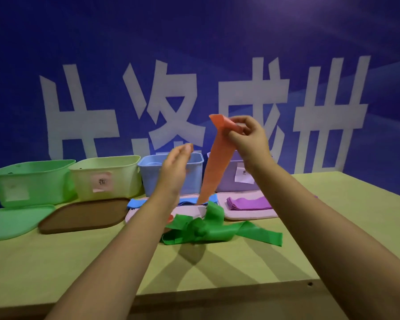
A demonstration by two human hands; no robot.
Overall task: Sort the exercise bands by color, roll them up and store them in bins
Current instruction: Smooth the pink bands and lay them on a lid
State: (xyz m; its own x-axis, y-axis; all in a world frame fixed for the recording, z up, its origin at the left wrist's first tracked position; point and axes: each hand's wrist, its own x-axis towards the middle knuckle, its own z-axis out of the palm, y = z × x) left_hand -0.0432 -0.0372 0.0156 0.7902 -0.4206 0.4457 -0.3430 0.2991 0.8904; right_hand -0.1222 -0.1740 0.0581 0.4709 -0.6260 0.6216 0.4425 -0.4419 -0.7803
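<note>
My right hand (248,137) is raised and pinches the top end of an orange band (214,167), which hangs down to the table. Lower and to the left, my left hand (174,167) hovers open and blurred, holding nothing. A tangled green band (206,229) lies on the table in front of me. A blue band (136,202) lies behind my left wrist, and a folded purple band (247,203) rests on a pink lid (252,214). Along the back stand a green bin (32,181), a pale yellow bin (106,176), a blue bin (153,174) and a purple bin (233,181).
A green lid (12,222) and a brown lid (83,215) lie flat in front of the left bins. Another pale pink lid (194,211) sits under the bands. A blue wall with large white characters rises behind the bins. The table's front edge (217,294) is near me.
</note>
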